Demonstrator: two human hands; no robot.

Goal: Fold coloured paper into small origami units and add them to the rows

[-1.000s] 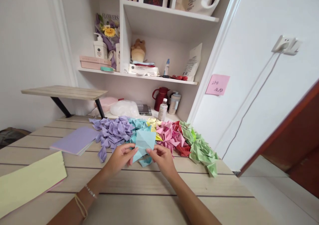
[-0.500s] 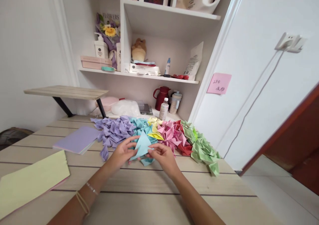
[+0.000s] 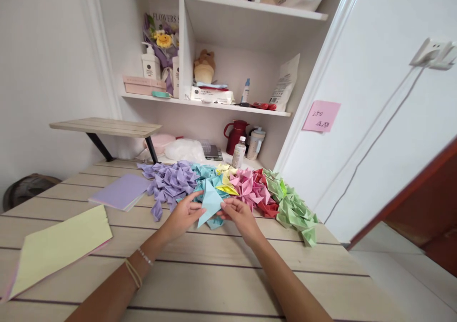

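A light blue folded paper (image 3: pixel 211 203) with pointed corners is held up over the table between my two hands. My left hand (image 3: pixel 183 215) grips its left edge, thumb in front and fingers partly behind it. At the right corner, my right hand (image 3: pixel 238 217) pinches the paper between thumb and fingers. Just behind lie heaps of folded paper pieces: purple (image 3: pixel 174 181), blue (image 3: pixel 203 171), yellow (image 3: pixel 225 173), pink (image 3: pixel 246 186), red (image 3: pixel 267 209) and green (image 3: pixel 294 210). The held paper hides part of the blue heap.
On the left of the slatted table (image 3: pixel 214 288) lie a purple paper stack (image 3: pixel 121 191) and yellow sheets (image 3: pixel 64 246). A small raised stand (image 3: pixel 107 126) is at the back left. Behind the heaps stand a bottle (image 3: pixel 239 153), a red jug (image 3: pixel 235 136) and a tumbler (image 3: pixel 255 143).
The blue paper has turned more upright in my hands, and my left fingers have shifted along its edge. The whole view has swung slightly, moving the scene a little to the right.
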